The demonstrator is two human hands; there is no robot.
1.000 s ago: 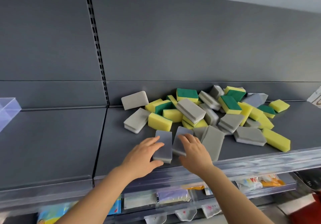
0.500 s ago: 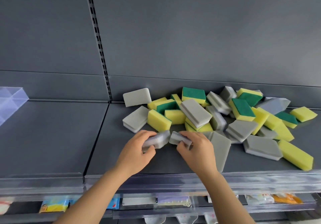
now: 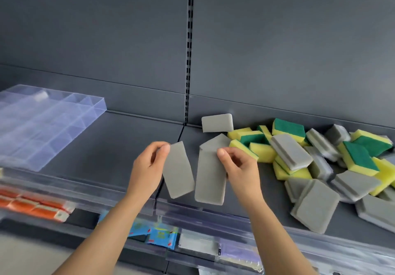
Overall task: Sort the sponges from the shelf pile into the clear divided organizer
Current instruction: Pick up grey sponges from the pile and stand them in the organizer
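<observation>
No legible text; blue packets too blurred.

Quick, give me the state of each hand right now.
Left hand: pinching a flat grey rectangular sponge by its top edge.
Right hand: pinching a second flat grey rectangular sponge the same way.

Grey shelf carries sponge pile and apparently divided organizer.
</observation>
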